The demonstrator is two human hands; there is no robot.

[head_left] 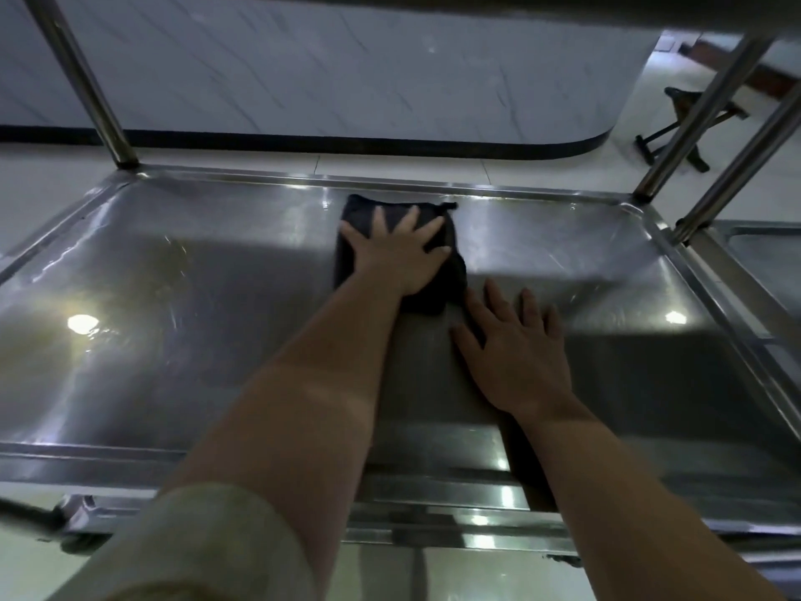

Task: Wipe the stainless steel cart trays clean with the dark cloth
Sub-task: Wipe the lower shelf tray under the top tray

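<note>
— Where was the dark folded cloth (453, 275) just then?

— Far out on the shallow stainless steel cart tray (216, 340), near the middle of its back rim. Our left hand (396, 251) lay flat on top of it, fingers straight and spread, pressing it down. Our right hand (513, 357) rested open, palm down, on the bare steel just beside the cloth's near corner, holding nothing.

— What did we think could go wrong?

— We only had a flat palm on the cloth, so we judged a hard push could let it slide out from under or bunch up, and then we would smear instead of wipe. The left half carried a brownish film with wet-looking streaks (173, 262); dragging through that could spread it over the cleaner steel. Our right palm was propped on a slick sheet and might skid if we leaned on it. The grey upper shelf (563, 6) hung close overhead, so reaching further risked a knock.

— And the surface, the room?

— The tray was glossy and rimmed, throwing back bright spots of light, with round steel posts (82, 80) at its far corners and a second steel tray (763, 253) just beside it on the right. Beyond lay pale floor tiles (390, 167), a pale marble-look wall (303, 67) with a black base strip, and a dark wooden stool (682, 97) well apart.
</note>
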